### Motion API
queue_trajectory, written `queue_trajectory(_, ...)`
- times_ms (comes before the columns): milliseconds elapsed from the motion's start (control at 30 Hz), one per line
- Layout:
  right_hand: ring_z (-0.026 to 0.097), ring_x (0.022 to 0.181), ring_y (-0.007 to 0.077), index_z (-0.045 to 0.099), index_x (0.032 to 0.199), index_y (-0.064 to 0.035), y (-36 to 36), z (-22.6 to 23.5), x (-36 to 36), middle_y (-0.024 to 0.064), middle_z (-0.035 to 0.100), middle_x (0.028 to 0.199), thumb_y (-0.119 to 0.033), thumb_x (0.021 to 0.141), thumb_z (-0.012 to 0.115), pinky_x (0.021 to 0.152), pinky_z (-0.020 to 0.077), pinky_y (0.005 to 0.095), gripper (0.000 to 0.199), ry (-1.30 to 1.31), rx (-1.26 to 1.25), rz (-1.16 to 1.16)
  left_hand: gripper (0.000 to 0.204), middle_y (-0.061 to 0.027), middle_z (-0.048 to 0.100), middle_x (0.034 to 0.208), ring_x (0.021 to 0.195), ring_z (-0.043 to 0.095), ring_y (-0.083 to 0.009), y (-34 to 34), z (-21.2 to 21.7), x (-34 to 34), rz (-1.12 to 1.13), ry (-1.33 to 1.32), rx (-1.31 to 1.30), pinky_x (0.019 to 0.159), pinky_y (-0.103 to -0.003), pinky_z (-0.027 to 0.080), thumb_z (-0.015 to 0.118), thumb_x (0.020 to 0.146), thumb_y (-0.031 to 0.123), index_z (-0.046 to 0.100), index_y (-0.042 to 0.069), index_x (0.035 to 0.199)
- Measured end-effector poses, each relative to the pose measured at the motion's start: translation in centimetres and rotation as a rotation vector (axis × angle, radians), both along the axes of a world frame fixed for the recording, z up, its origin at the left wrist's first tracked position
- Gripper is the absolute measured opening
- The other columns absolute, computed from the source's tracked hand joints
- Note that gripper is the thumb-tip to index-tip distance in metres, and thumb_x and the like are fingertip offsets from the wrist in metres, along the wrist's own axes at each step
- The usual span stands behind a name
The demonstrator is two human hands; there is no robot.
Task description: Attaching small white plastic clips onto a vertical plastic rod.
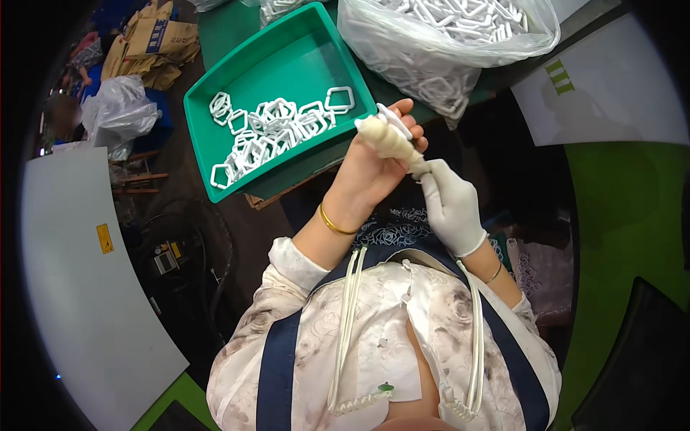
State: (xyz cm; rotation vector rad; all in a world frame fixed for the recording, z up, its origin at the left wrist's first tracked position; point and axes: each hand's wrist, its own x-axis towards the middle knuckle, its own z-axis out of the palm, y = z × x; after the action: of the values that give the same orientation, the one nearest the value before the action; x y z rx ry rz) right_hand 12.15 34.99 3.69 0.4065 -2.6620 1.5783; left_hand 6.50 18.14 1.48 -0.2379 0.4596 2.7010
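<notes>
My left hand (375, 169) is bare, with a gold bangle at the wrist, and is raised beside the green tray's near right corner. Its fingers curl around white plastic rings (399, 121). Across its palm lies a cream-white, finger-shaped piece (389, 140) that looks wrapped in cloth; I cannot make out exactly what it is. My right hand (453, 206), in a white glove, pinches the lower end of this piece between thumb and fingers. In the green tray (277, 61) lies a loose pile of white angular rings (269, 133).
A clear plastic bag (460, 54) full of similar white rings stands on the table right of the tray. White panels (93, 273) flank me on both sides. Brown sacks (154, 43) and a plastic bundle (118, 111) are at the far left. More rings (526, 269) lie low at right.
</notes>
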Motion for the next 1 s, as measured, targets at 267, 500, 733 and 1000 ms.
queue_trajectory(267,0.046,0.068,0.0040,0.065,0.108,-0.0020,-0.2,1.8,-1.2,-0.0028,0.055,0.080,-0.007,0.099,0.060,0.063,0.0392,0.0216,0.012,-0.050,-0.261,-0.203,0.045,-0.0142,0.062,0.131,0.131,0.054,-0.0278,0.1,-0.4,0.8,-0.209,-0.113,0.367,0.114,-0.041,0.044,0.062,0.099,0.016,0.053,0.002,0.141)
queue_trajectory(500,0.050,0.073,0.0036,0.067,0.112,0.0000,-1.3,1.2,-1.6,-0.0022,0.060,0.080,-0.009,0.093,0.072,0.065,0.0425,0.0214,0.021,-0.246,-0.342,-0.038,0.062,-0.0155,0.039,0.159,0.152,0.030,-0.0305,1.2,0.2,1.4,-0.244,-0.122,0.196,0.113,-0.037,0.047,0.060,0.098,0.009,0.037,0.004,0.155)
queue_trajectory(733,0.055,0.083,0.0056,0.059,0.107,0.0009,-0.8,0.3,-2.2,0.0007,0.061,0.094,-0.007,0.098,0.064,0.076,0.0455,0.0220,0.013,-0.165,-0.444,-0.362,0.041,-0.0167,0.056,0.141,0.138,0.050,-0.0304,1.2,-1.6,1.7,-0.154,-0.097,0.367,0.120,-0.044,0.040,0.055,0.102,0.002,0.050,0.003,0.143)
queue_trajectory(1000,0.039,0.066,0.0018,0.067,0.109,-0.0011,-1.4,1.3,-0.7,-0.0069,0.052,0.077,-0.009,0.086,0.076,0.059,0.0331,0.0207,0.025,-0.298,-0.291,-0.100,0.046,-0.0246,0.041,0.155,0.141,0.046,-0.0321,0.5,-2.9,2.0,-0.192,-0.077,0.274,0.118,-0.042,0.042,0.051,0.106,0.012,0.042,0.001,0.149)
